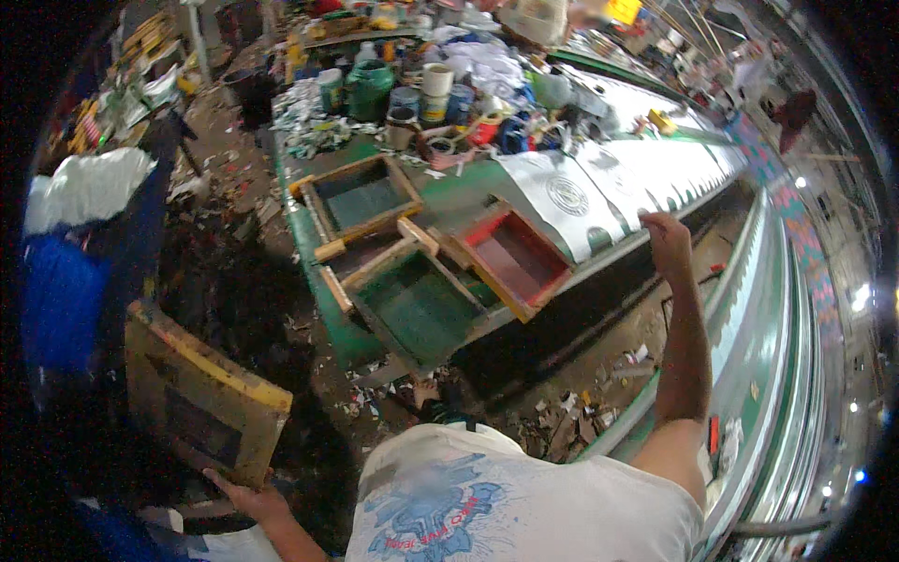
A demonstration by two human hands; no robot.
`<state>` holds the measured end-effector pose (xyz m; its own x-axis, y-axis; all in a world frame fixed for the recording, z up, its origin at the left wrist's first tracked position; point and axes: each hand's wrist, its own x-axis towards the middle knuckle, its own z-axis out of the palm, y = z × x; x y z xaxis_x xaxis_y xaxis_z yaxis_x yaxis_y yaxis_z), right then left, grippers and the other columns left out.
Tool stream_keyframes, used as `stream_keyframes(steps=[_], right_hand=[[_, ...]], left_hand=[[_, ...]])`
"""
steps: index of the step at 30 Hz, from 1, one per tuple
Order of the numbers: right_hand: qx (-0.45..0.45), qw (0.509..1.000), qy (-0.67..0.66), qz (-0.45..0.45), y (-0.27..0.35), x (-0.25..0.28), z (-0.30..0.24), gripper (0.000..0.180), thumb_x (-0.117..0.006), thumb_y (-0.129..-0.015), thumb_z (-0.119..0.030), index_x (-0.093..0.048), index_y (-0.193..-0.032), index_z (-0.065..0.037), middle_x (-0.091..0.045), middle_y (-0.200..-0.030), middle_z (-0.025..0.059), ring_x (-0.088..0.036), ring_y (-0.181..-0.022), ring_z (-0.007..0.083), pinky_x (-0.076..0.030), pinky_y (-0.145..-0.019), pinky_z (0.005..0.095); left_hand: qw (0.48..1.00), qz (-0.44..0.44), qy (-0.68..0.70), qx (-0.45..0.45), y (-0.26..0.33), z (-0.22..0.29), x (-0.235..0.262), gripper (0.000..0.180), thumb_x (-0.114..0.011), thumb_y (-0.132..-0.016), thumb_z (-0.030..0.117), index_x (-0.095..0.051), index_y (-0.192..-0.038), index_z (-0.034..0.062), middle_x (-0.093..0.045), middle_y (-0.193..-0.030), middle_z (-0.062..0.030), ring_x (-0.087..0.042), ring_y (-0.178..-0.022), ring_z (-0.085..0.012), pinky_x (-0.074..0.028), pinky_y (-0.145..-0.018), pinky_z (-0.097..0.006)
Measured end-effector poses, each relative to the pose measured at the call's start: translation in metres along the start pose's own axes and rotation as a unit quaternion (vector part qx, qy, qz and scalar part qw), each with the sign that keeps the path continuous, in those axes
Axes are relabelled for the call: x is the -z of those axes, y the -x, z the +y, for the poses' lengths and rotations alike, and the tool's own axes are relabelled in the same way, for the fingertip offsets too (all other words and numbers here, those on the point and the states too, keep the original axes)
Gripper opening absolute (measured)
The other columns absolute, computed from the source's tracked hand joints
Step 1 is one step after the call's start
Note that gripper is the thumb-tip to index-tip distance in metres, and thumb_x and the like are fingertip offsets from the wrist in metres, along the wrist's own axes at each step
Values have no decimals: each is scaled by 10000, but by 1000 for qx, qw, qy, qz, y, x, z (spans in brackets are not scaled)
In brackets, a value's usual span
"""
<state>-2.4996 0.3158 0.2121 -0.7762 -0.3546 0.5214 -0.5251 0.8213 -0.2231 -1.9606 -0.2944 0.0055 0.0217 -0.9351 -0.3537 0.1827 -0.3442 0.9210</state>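
At the lower left, my left hand (253, 501) grips the bottom edge of a screen-printing frame (211, 403), tan with a yellow-stained upper bar and a dark window. My right hand (667, 245) is stretched out to the right, over the near edge of a long green table (365, 332). Its fingers are curled together beside a white printed sheet (571, 192); what they hold, if anything, is hidden. Between my hands, on the near end of the table, lie a frame with red ink (522, 253), a green one (417, 304) and a dark-meshed one (361, 199).
Behind the frames stand a green tub (368, 89), several paint buckets (435, 92) and heaped rags (482, 61). Another long table (749, 375) runs along the right. Scraps (571, 426) litter the floor between the tables. Blue sacking (61, 300) stands at the far left.
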Motion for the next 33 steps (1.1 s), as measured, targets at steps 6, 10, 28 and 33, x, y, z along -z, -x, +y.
stream_keyframes(steps=[6, 10, 28, 33], right_hand=[[-34, 997, -73, -1, 8, -16, 24, 229, -610, -1000, -39, -778, -1148, 12, -800, -1099, 189, -781, -1032, 326, -612, -930, 411], [-11, 993, -115, -39, -20, -46, 33, 216, -625, -991, -6, -781, -1138, 14, -803, -1082, 188, -784, -1016, 314, -615, -916, 405], [55, 979, -132, -143, -80, -133, 377, 158, -681, -979, -28, -786, -1089, -72, -780, -1058, 145, -766, -1001, 349, -621, -896, 446], [0, 983, -129, -132, -38, -79, 431, 164, -678, -951, 10, -774, -1069, -50, -775, -1053, 158, -754, -1014, 380, -620, -889, 449]], left_hand=[[997, -13, -32, -76, 28, 3, -3, 890, -555, -1064, 688, -323, -1716, 129, -364, -1738, -161, -451, -1520, -383, -473, -1129, -540], [995, -20, -44, -89, 43, -10, -21, 889, -555, -1065, 683, -323, -1716, 124, -353, -1741, -167, -443, -1525, -391, -462, -1144, -551], [988, -112, -92, -54, 289, -156, -303, 885, -554, -1071, 662, -323, -1716, 101, -302, -1755, -197, -408, -1543, -429, -413, -1211, -603], [980, -179, -80, -11, 316, -190, -352, 884, -553, -1073, 656, -323, -1716, 95, -289, -1759, -206, -398, -1549, -440, -399, -1230, -617]])
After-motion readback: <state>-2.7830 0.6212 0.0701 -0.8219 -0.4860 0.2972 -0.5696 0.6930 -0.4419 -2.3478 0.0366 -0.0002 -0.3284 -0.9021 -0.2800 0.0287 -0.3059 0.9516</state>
